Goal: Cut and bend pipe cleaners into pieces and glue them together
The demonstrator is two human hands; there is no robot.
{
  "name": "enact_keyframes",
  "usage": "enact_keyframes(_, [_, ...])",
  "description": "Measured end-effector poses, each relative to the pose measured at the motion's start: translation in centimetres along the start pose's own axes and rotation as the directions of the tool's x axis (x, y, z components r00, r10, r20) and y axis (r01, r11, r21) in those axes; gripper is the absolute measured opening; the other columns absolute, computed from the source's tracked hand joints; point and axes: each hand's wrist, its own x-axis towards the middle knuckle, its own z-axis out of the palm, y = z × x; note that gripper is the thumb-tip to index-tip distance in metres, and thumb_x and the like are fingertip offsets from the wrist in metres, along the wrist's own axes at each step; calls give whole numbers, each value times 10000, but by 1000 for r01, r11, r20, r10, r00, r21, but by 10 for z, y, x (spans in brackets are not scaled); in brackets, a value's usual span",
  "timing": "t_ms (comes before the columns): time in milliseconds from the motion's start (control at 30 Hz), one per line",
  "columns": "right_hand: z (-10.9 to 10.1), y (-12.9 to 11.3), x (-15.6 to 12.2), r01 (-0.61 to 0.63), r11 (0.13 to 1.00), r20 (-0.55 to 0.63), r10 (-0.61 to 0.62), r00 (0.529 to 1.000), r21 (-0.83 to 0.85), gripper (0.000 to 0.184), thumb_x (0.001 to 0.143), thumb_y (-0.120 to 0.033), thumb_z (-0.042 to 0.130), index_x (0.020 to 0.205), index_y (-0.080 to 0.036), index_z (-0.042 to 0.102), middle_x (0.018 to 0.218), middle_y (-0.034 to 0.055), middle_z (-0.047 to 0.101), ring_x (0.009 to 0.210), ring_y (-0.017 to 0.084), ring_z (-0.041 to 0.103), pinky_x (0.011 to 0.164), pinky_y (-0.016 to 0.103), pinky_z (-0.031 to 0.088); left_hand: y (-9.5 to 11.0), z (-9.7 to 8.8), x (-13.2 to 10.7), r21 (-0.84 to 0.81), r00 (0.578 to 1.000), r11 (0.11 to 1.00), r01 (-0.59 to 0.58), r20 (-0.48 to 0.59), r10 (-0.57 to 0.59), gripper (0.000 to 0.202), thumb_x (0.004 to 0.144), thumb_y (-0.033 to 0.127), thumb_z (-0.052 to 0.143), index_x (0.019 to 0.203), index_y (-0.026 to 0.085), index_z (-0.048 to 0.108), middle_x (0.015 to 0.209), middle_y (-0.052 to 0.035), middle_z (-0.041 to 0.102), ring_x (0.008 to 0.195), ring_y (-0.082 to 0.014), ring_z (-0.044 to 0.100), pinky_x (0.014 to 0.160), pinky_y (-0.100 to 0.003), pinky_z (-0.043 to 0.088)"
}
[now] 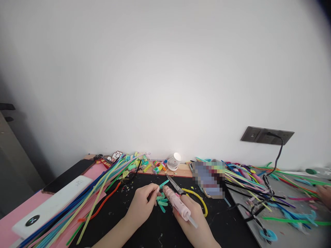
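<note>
A short teal piece of pipe cleaner [163,184] is pinched between the fingertips of my left hand [144,201]. My right hand [192,215] is wrapped round a pink glue gun [176,202], and a clear glue stick [192,221] pokes out of its near end. The gun's far end is close to the teal piece; whether they touch I cannot tell. Between my hands, on the black mat [111,220], lies a small heap of green and teal pipe cleaner pieces [161,202]. Just beyond the glue gun are scissors [174,183], their handles partly hidden. A yellow pipe cleaner [201,199] curves beside my right hand.
Long pipe cleaners [77,203] and a white power bank [53,206] lie on the left. A paper cup [174,161] stands near the wall. Rightward are a blurred phone [208,181], a black cable [278,158] to a wall socket, and another person's hand [325,194].
</note>
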Motion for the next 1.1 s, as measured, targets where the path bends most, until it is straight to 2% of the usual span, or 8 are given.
enact_keyframes(267, [-1,-1,0,1,999,-15,-2,1000,-39,118,771,-213,471,657,-197,447,685,25,555,615,159,547,543,228,410,0,1,0,9,1000,1000,-3,-15,3,247,871,257,340,740,179,535,663,1,588,518,-112,517,537,-205,390])
enact_keyframes(567, [0,2,0,91,995,-128,-96,987,-39,93,753,-199,497,659,-201,496,640,11,549,555,140,541,489,204,395,0,0,0,12,999,1000,-4,-46,5,237,865,241,351,731,180,536,666,1,594,536,-117,533,538,-204,394])
enact_keyframes(900, [2,7,2,33,992,-107,-47,993,-124,139,787,-222,458,650,-199,461,649,14,546,557,144,547,488,209,392,0,-2,0,-6,999,1000,3,-45,-3,237,868,242,353,726,181,531,659,10,591,518,-107,519,528,-198,383])
enact_keyframes(1100, [-1,5,2,21,997,-154,-33,988,-77,150,778,-230,468,634,-201,445,642,17,547,561,147,544,508,215,401,2,-3,0,-22,999,1000,9,-43,-10,239,867,250,361,725,177,540,651,7,594,505,-104,517,519,-196,387])
